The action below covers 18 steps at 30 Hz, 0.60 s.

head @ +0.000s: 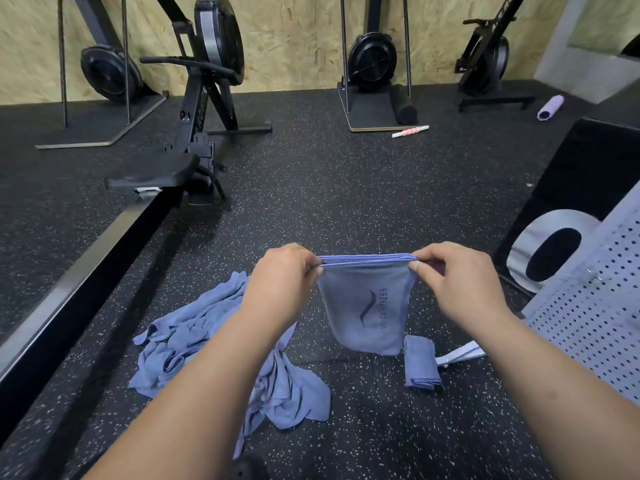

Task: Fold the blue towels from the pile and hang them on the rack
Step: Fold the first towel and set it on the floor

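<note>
While my left hand [280, 278] and right hand [460, 282] pinch the taut top edge of a folded blue towel [367, 306], it hangs just right of the pile [221, 341], open floor [346, 185] lying beyond the pile.

Black speckled rubber floor [311, 188] all round. Well beyond the left hand [280, 271], a black rowing machine [207, 98]; farther off, a chipboard wall [294, 36] lined with more fan-wheel machines [372, 60]. To the right of the right hand [457, 275], a big black box [571, 174].
</note>
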Each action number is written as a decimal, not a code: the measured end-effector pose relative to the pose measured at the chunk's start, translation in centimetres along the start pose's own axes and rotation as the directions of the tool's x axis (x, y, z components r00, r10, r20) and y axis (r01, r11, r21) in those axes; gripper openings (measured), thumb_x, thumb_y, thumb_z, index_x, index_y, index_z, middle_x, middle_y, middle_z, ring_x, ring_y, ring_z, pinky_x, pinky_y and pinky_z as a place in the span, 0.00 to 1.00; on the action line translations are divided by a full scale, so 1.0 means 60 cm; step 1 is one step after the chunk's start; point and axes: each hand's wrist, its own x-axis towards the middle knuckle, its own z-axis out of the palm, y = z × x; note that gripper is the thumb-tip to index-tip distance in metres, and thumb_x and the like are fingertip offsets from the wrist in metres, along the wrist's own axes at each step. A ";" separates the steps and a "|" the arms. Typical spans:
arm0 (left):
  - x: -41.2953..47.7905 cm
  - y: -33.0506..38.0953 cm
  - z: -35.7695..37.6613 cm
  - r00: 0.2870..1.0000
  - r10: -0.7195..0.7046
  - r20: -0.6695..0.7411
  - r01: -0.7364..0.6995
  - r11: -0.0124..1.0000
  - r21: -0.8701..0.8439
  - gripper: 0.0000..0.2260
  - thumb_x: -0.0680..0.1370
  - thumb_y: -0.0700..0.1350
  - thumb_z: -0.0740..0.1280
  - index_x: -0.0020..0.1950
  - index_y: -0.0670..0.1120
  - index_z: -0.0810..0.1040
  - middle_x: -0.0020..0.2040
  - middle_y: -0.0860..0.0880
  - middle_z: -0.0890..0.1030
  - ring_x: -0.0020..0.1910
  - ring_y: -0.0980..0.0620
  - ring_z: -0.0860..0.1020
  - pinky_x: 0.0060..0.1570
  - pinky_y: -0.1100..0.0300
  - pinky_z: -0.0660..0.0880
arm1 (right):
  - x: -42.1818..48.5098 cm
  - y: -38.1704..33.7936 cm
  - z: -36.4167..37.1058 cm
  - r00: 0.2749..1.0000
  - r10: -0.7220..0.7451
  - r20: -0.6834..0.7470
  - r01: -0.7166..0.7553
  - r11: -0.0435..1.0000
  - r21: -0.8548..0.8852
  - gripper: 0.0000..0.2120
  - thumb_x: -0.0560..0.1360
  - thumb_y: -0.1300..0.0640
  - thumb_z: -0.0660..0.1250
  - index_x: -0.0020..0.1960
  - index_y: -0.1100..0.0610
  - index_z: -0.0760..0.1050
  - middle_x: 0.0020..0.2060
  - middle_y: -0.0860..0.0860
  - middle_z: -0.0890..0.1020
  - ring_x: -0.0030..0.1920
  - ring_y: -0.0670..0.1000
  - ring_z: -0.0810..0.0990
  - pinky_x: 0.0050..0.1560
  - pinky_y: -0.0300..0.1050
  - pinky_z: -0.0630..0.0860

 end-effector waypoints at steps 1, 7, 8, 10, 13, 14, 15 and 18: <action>-0.001 0.000 -0.001 1.000 -0.019 -0.018 0.018 0.999 -0.051 0.03 0.80 0.49 0.74 0.46 0.53 0.86 0.43 0.55 0.84 0.43 0.49 0.82 0.48 0.51 0.80 | 0.001 -0.001 -0.001 1.000 0.000 -0.004 0.000 1.000 0.002 0.02 0.78 0.50 0.76 0.51 0.45 0.86 0.45 0.41 0.86 0.45 0.46 0.83 0.50 0.50 0.80; -0.001 0.007 -0.015 0.983 -0.147 -0.108 0.109 0.949 -0.295 0.08 0.76 0.45 0.78 0.52 0.55 0.82 0.39 0.58 0.83 0.40 0.55 0.82 0.45 0.58 0.76 | 0.003 -0.009 -0.012 0.998 0.052 0.025 -0.054 0.997 0.053 0.01 0.78 0.50 0.77 0.49 0.45 0.87 0.41 0.39 0.86 0.43 0.43 0.82 0.45 0.45 0.77; -0.002 0.008 -0.017 0.984 -0.139 -0.110 0.105 0.956 -0.273 0.10 0.77 0.44 0.77 0.57 0.55 0.83 0.41 0.57 0.84 0.43 0.53 0.82 0.48 0.57 0.76 | 0.003 -0.010 -0.014 0.998 0.055 0.040 -0.058 0.996 0.070 0.01 0.77 0.49 0.77 0.48 0.44 0.87 0.39 0.37 0.85 0.41 0.40 0.81 0.42 0.43 0.75; 0.000 0.009 -0.015 0.986 -0.127 -0.107 0.111 0.983 -0.144 0.10 0.80 0.42 0.72 0.59 0.53 0.84 0.47 0.53 0.85 0.48 0.47 0.82 0.48 0.54 0.75 | 0.002 -0.016 -0.014 0.997 0.041 0.072 -0.048 0.995 0.093 0.01 0.77 0.49 0.78 0.46 0.44 0.86 0.33 0.35 0.82 0.36 0.37 0.79 0.37 0.39 0.69; -0.002 0.010 -0.006 0.982 -0.164 -0.092 0.169 0.985 0.044 0.06 0.81 0.41 0.66 0.52 0.49 0.82 0.48 0.48 0.82 0.48 0.41 0.79 0.44 0.51 0.68 | 0.000 -0.029 -0.013 0.993 0.008 0.115 -0.023 0.991 0.134 0.03 0.76 0.47 0.78 0.46 0.44 0.85 0.35 0.36 0.83 0.37 0.38 0.80 0.38 0.38 0.69; -0.003 0.009 -0.003 0.981 -0.172 -0.089 0.179 0.980 0.084 0.05 0.81 0.40 0.65 0.52 0.48 0.80 0.49 0.47 0.81 0.49 0.40 0.78 0.45 0.49 0.69 | -0.001 -0.033 -0.013 0.991 -0.007 0.134 -0.014 0.988 0.154 0.03 0.76 0.47 0.77 0.46 0.44 0.84 0.37 0.38 0.85 0.39 0.39 0.80 0.39 0.39 0.71; -0.003 0.004 0.000 0.982 -0.163 -0.097 0.173 0.979 0.108 0.05 0.80 0.39 0.66 0.53 0.47 0.78 0.50 0.46 0.79 0.50 0.40 0.78 0.48 0.47 0.72 | -0.003 -0.037 -0.012 0.987 -0.024 0.157 -0.006 0.983 0.184 0.03 0.77 0.48 0.77 0.46 0.44 0.84 0.38 0.39 0.85 0.40 0.40 0.82 0.41 0.41 0.73; -0.003 0.008 -0.002 0.996 0.020 -0.088 -0.022 1.000 -0.017 0.12 0.78 0.40 0.69 0.61 0.47 0.77 0.60 0.48 0.79 0.60 0.43 0.78 0.61 0.46 0.75 | -0.011 -0.051 -0.007 0.969 -0.088 0.231 0.016 0.955 0.296 0.03 0.78 0.51 0.76 0.47 0.46 0.83 0.41 0.40 0.87 0.43 0.40 0.85 0.48 0.43 0.79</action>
